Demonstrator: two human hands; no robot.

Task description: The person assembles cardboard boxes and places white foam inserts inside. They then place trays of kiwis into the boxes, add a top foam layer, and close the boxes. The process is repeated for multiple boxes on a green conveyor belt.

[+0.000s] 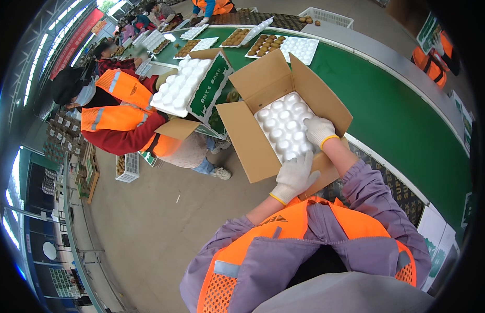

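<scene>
A cardboard box (248,146) with its flaps spread out stands in front of me at the belt's edge. Inside it lies a white moulded tray (283,125) with its bumps facing up. My left hand (293,178), in a white knit glove with a yellow cuff, rests at the tray's near end, its fingers over the box's near edge. My right hand (320,131), gloved alike, reaches in over the tray's right side, fingers bent against it. Whether either hand grips the tray cannot be told. What lies under the tray is hidden.
A co-worker in an orange vest (129,88) holds a white tray (182,88) at a green printed box (209,94) on my left. Across the green conveyor belt (383,117) lie trays of kiwifruit (268,45). A white crate (128,168) stands on the floor.
</scene>
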